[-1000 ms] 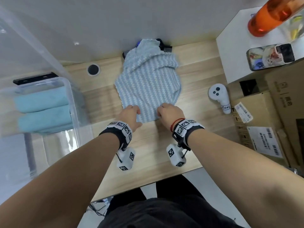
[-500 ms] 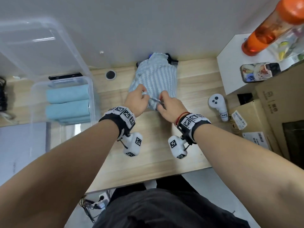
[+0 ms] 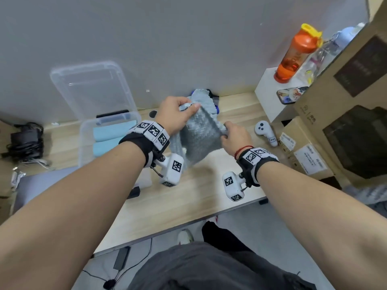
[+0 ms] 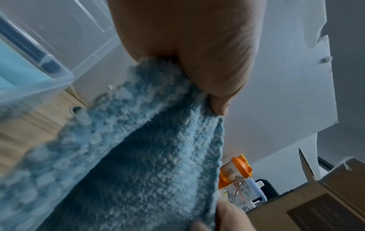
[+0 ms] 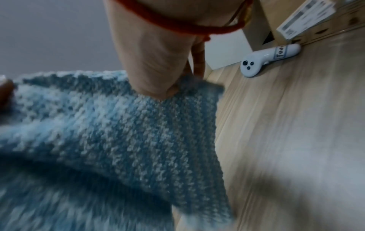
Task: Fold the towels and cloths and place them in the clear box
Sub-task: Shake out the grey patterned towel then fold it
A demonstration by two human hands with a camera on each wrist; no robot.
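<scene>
- Towels (image 3: 114,139), two folded light-blue ones, lay side by side inside the clear box (image 3: 83,143), which stood toward the desk's left edge with its lid (image 3: 92,86) propped against the wall behind it.
- A black adapter with cables (image 3: 25,139) sat at the far left, outside the box.
- The left hand (image 3: 174,116) pinched one upper corner of the blue-grey knitted cloth (image 3: 199,135), thumb on top and fingers curled beneath, holding it up above the middle of the desk (image 3: 188,201).
- The cloth hung between both hands, its lower part drooping toward the desktop; the wrist views showed its ribbed, fuzzy weave.
- The right hand (image 3: 235,136) gripped the opposite corner, lower than the left, fingers closed on the fabric.
- A white controller (image 3: 265,131) lay just right of that hand, near the desk's right edge.
- Cardboard boxes (image 3: 314,147) were stacked at the right edge, and an orange bottle (image 3: 296,53) stood on a white block (image 3: 270,97) at the back right corner.
</scene>
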